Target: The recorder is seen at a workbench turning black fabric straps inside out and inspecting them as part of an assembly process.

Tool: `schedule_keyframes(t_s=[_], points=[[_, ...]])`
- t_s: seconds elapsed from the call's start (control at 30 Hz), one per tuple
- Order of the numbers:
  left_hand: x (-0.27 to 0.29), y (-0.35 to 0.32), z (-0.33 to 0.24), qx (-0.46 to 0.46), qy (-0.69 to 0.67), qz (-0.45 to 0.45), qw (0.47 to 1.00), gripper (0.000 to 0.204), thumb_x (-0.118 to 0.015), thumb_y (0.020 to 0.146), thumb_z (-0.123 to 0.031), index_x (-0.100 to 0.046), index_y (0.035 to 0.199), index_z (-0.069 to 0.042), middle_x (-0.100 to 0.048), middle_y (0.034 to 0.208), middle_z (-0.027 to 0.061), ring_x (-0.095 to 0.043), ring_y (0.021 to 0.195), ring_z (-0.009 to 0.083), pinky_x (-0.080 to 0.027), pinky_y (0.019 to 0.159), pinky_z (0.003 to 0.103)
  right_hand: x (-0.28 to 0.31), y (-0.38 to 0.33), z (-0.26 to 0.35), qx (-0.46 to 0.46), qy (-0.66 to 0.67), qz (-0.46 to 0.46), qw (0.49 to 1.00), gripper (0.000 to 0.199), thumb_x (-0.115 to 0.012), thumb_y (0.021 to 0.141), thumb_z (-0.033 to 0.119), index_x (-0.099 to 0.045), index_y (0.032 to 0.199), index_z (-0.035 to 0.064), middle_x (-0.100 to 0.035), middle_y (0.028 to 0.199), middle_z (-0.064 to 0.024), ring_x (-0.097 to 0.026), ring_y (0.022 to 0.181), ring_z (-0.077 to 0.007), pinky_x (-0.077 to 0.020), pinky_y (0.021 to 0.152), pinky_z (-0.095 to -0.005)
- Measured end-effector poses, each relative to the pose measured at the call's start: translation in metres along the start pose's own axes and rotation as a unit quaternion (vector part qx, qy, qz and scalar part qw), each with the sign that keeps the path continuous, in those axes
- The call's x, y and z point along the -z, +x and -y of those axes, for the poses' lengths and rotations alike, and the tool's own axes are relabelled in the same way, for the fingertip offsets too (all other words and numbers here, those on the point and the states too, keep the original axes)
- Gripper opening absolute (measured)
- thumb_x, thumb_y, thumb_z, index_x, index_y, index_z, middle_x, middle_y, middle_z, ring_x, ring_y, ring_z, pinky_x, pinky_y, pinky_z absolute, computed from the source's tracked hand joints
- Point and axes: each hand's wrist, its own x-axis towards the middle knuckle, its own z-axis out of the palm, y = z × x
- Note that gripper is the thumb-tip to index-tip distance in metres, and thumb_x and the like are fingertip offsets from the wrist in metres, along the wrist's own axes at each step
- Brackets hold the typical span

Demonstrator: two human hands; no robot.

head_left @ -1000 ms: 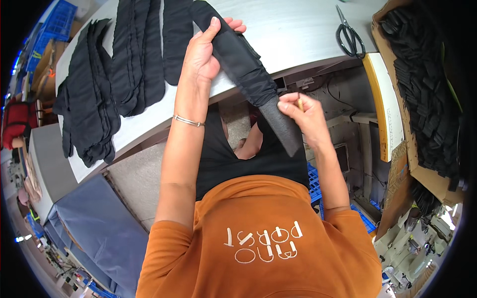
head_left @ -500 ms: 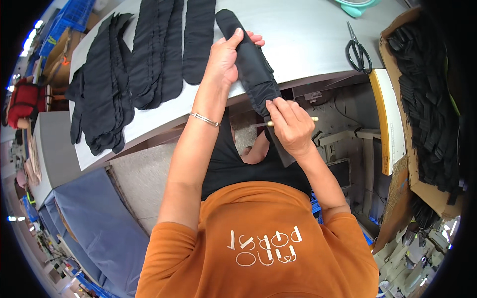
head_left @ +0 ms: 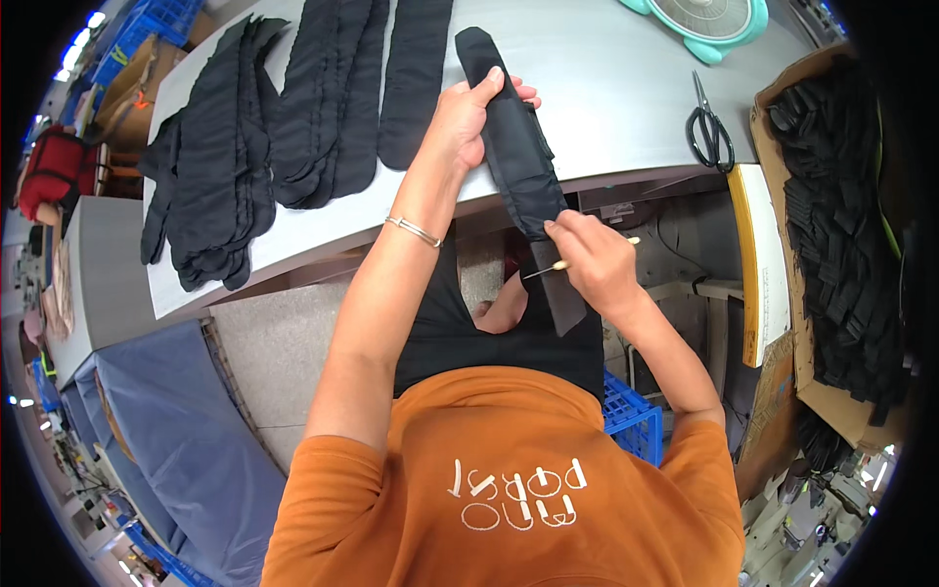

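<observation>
A long black fabric strip with a rounded far end slants from above the table down past its front edge. Around its upper part my left hand is closed, thumb on top and fingers underneath. My right hand pinches the strip's right edge lower down. That same hand also holds an awl, whose pale yellow handle shows on both sides of the fist. Its thin metal shaft points left across the strip's lower, dark grey end, which hangs over my lap.
Black fabric pieces lie in overlapping rows on the grey-white table. Black scissors and a turquoise fan rest at the right. A cardboard box of black strips stands beside the table; a blue crate is below.
Both hands and the strip have shifted slightly right and down in the view. The awl's shaft now tilts downward more, and more of the strip's lower end shows.
</observation>
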Motion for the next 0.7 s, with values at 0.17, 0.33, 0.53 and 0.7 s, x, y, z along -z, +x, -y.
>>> schedule_keyframes(t_s=[0.17, 0.33, 0.53, 0.7], points=[[0.009, -0.005, -0.003, -0.016, -0.029, 0.050, 0.998, 0.036, -0.062, 0.098, -0.025, -0.058, 0.110, 0.009, -0.068, 0.101, 0.0205, -0.069, 0.096, 0.0290, -0.058, 0.086, 0.041, 0.009, 0.017, -0.045, -0.339, 0.029, -0.010, 0.940, 0.041, -0.060, 0.079, -0.002, -0.057, 0.120, 0.0065, -0.059, 0.107, -0.0146, -0.064, 0.087, -0.0326, -0.0518, 0.072, -0.0386], [0.004, -0.009, 0.000, 0.004, -0.020, 0.070, 0.997, 0.037, -0.064, 0.096, -0.026, -0.058, 0.112, 0.007, -0.070, 0.098, 0.0189, -0.069, 0.097, 0.0282, -0.058, 0.087, 0.040, -0.014, 0.048, -0.149, -0.330, -0.131, 0.010, 0.935, 0.038, -0.066, 0.086, 0.026, -0.062, 0.119, 0.0061, -0.059, 0.115, -0.0150, -0.059, 0.105, -0.0311, -0.0481, 0.086, -0.0419], [0.006, -0.009, -0.001, 0.015, -0.023, 0.087, 0.996, 0.037, -0.065, 0.096, -0.027, -0.059, 0.111, 0.006, -0.070, 0.098, 0.0181, -0.070, 0.095, 0.0280, -0.059, 0.084, 0.039, -0.039, 0.087, -0.168, -0.243, -0.207, -0.011, 0.948, 0.035, -0.063, 0.092, 0.035, -0.071, 0.107, 0.0048, -0.065, 0.110, -0.0135, -0.060, 0.103, -0.0303, -0.0464, 0.089, -0.0411], [0.010, -0.012, 0.000, 0.010, 0.030, 0.093, 0.995, 0.033, -0.067, 0.095, -0.026, -0.062, 0.106, 0.005, -0.070, 0.096, 0.0155, -0.071, 0.086, 0.0225, -0.060, 0.074, 0.034, -0.047, 0.158, -0.085, -0.453, 0.440, 0.120, 0.766, 0.033, -0.064, 0.095, 0.038, -0.072, 0.095, 0.0053, -0.064, 0.077, -0.0039, -0.055, 0.059, -0.0074, -0.0408, 0.050, -0.0238]])
